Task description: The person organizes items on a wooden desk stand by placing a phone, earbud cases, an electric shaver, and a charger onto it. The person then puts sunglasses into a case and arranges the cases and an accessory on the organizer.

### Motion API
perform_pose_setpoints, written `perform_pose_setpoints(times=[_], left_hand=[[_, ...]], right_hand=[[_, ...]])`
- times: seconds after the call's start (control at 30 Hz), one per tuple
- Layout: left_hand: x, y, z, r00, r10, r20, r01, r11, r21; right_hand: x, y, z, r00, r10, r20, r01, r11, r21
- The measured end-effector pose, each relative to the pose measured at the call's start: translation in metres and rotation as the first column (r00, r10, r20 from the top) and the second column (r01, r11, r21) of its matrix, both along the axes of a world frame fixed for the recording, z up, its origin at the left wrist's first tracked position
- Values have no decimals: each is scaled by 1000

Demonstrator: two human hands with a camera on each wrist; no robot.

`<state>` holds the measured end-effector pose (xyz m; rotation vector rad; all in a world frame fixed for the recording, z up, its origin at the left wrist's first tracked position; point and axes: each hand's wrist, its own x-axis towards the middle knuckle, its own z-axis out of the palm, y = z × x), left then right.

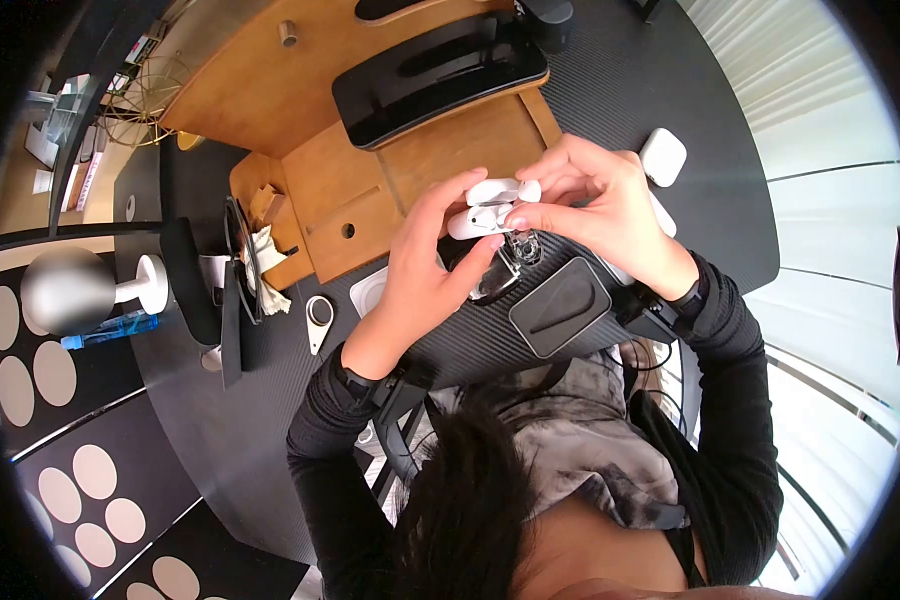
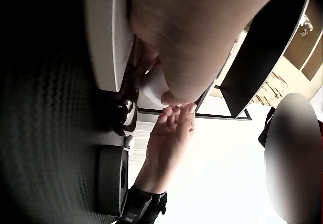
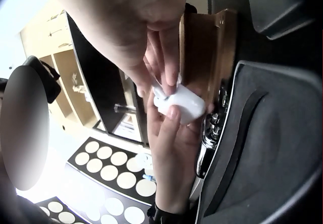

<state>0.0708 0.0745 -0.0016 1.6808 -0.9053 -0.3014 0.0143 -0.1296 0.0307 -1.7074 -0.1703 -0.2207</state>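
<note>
In the head view my left hand [image 1: 425, 260] holds a white earbud case [image 1: 467, 224] with its lid raised, fingers at the far side and thumb along the near edge. My right hand [image 1: 600, 205] pinches a white earbud [image 1: 530, 190] at the case's right end. The right wrist view shows the case [image 3: 185, 107] between the two hands, with the right fingertips right at its opening. Below the hands, a shiny dark and clear object [image 1: 523, 250] lies on the black desk, partly hidden by the left thumb.
A black tray [image 1: 560, 307] lies near the desk's front edge. A white rounded case [image 1: 663, 157] sits to the right, and a white teardrop-shaped item [image 1: 318, 318] to the left. Behind the hands stands a wooden desk organizer [image 1: 345, 225] with a glossy black slab [image 1: 440, 80].
</note>
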Motion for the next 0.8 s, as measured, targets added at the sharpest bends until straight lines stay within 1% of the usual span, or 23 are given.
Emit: perform_pose_setpoints(times=[0.03, 0.07, 0.1, 0.13, 0.17, 0.23, 0.27, 0.33, 0.37, 0.43, 0.47, 0.53, 0.57, 0.63, 0.67, 0.77, 0.8], left_hand=[[0, 0, 0, 1000, 7, -23, -7, 1000, -8], [0, 0, 0, 999, 15, -47, -15, 1000, -15], [1, 1, -1, 999, 15, -47, -16, 1000, -14], [1, 2, -3, 1000, 15, -5, -15, 1000, -2], [2, 2, -4, 999, 13, 38, -13, 1000, 9], [2, 2, -2, 999, 13, 49, -14, 1000, 20], [2, 2, -1, 998, 14, 58, -16, 999, 30], [2, 2, -3, 999, 14, 32, -14, 1000, 17], [2, 2, -4, 1000, 12, 10, -12, 1000, 4], [2, 1, -2, 999, 22, 23, -23, 1000, 18], [2, 2, -1, 999, 31, 33, -32, 999, 32], [0, 1, -1, 999, 32, 3, -32, 999, 16], [0, 1, -1, 999, 31, -24, -31, 1000, 0], [-1, 0, 2, 999, 39, -11, -39, 999, -22], [-2, 0, 2, 999, 51, -1, -51, 998, -44], [2, 2, -1, 998, 58, 4, -58, 997, -56], [3, 1, 0, 998, 61, 7, -61, 996, -57]], right_hand=[[0, 0, 1, 1000, 3, -29, -4, 1000, -23], [1, 0, 1, 1000, 3, -28, -4, 1000, -23], [0, 0, 1, 1000, -8, 0, 8, 997, -73], [0, -1, 1, 999, -18, 27, 21, 992, -122], [0, -1, 0, 999, -18, 26, 21, 992, -123], [2, -2, -2, 999, 20, 33, -14, 981, -192], [4, -4, -4, 999, 20, 34, -13, 981, -191], [7, -11, -7, 976, 34, 217, 35, 951, -307], [7, -12, -8, 976, 34, 216, 34, 951, -307], [9, -13, -9, 926, 68, 372, 116, 885, -451], [8, -11, -8, 926, 69, 372, 115, 886, -449], [5, -8, -3, 971, 0, 240, 98, 914, -394], [4, -8, -2, 971, -3, 239, 100, 913, -395], [5, -9, 0, 969, -86, 232, 164, 925, -343], [6, -11, 2, 969, -84, 233, 163, 925, -344], [9, -31, 15, 947, -157, 281, 290, 796, -531], [6, -45, 21, 962, -229, 151, 271, 702, -658]])
